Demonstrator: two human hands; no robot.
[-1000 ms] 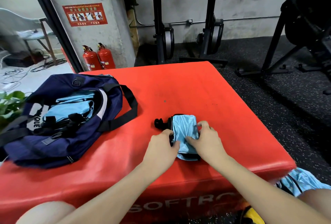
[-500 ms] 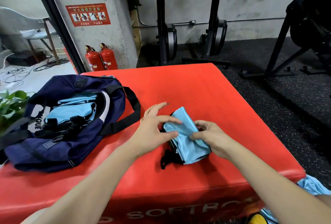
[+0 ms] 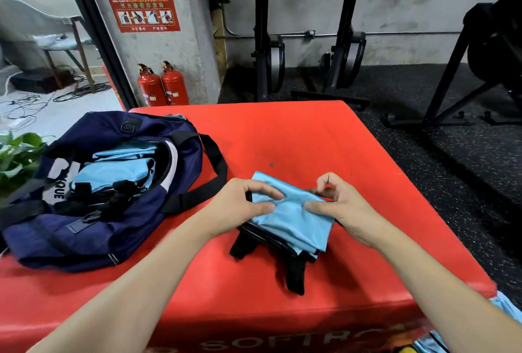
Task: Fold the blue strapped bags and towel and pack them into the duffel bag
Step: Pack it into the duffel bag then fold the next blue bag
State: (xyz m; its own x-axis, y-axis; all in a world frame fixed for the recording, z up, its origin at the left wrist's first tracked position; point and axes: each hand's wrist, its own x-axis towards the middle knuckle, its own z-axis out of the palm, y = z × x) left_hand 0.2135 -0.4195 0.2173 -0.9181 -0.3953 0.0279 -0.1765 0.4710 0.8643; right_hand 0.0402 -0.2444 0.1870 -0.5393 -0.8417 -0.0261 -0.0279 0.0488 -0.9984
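A folded light-blue bag (image 3: 293,217) with black straps hanging from its near edge is held just above the red padded box (image 3: 310,138). My left hand (image 3: 243,206) pinches its left edge between thumb and fingers. My right hand (image 3: 336,203) grips its right edge, thumb on top. The navy duffel bag (image 3: 107,228) lies open at the left of the box, with folded light-blue bags (image 3: 113,172) and black straps inside it.
More light-blue fabric (image 3: 505,307) lies low at the right, past the box's corner. A green plant (image 3: 17,155) stands left of the duffel. Two red fire extinguishers (image 3: 162,87) and black gym machines (image 3: 339,42) stand beyond the box.
The folded blue bag lay flat under both hands; they have lifted it off the box and turned it, and its black straps now hang from the near edge.
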